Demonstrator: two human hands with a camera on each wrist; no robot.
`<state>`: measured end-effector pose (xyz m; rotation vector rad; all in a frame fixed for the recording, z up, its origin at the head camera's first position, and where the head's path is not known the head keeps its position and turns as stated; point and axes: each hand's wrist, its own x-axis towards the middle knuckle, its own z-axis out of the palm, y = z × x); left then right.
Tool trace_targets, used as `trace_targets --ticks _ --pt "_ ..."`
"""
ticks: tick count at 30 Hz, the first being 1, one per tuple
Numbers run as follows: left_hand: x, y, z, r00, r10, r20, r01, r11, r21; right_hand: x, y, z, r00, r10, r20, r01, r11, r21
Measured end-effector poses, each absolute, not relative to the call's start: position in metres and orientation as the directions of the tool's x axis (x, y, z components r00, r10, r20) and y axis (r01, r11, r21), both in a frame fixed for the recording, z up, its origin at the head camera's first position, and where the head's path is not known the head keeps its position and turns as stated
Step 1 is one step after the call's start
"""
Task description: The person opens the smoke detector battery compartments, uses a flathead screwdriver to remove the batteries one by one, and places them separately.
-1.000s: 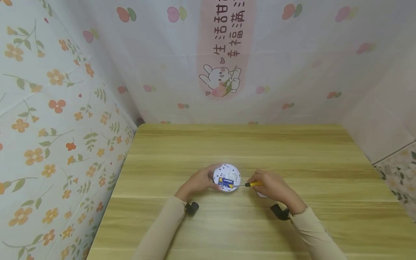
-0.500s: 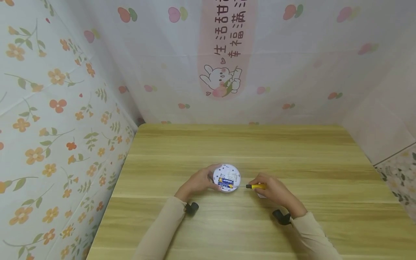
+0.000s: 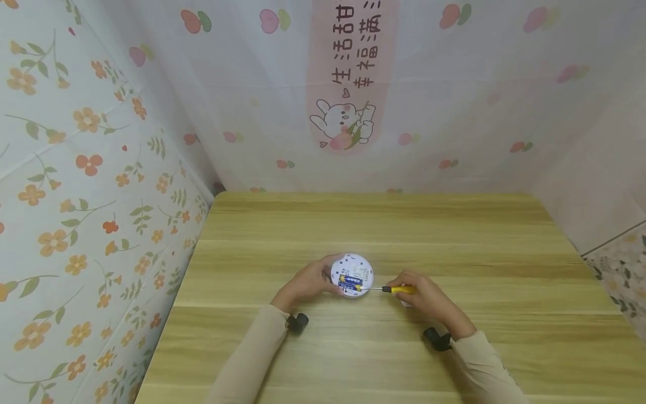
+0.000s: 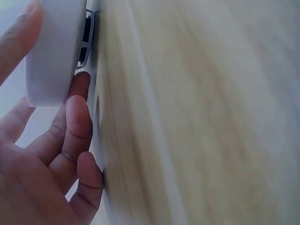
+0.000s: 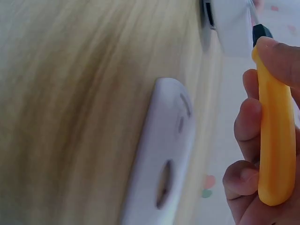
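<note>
Right hand is wrapped around a yellow screwdriver, thumb near its black collar. A white plastic cover lies on the wooden table just beside it.

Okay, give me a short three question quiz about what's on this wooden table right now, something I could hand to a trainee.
1. True or false: the right hand holds a yellow-handled screwdriver.
2. What does the left hand grip?
A. a glass jar
B. the round white plastic device
C. a metal spoon
3. Fill in: the screwdriver's tip points at the blue ____ in the device.

Key:
1. True; its fingers curl round the handle.
2. B; it grips the rim on the light wooden table.
3. Batteries. A separate white plastic cover lies under the right hand.
</note>
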<state>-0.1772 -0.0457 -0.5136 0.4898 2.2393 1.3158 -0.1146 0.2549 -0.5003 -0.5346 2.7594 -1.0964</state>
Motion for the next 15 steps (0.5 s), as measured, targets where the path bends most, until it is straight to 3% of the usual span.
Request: trace_targets --ticks 8,15 --pt "-0.179 -0.047 -0.516 -0.813 0.536 -0.226 0.074 0.481 0.874 -0.115 0.257 -0.509 -0.930 -0.367 0.008 -0.257 0.634 -0.729" --pt "-0.178 -0.047 -0.516 -0.812 0.533 -0.239 0.052 0.474 0.879 -0.113 0.255 -0.516 -0.937 -0.340 0.078 -0.281 0.602 -0.748"
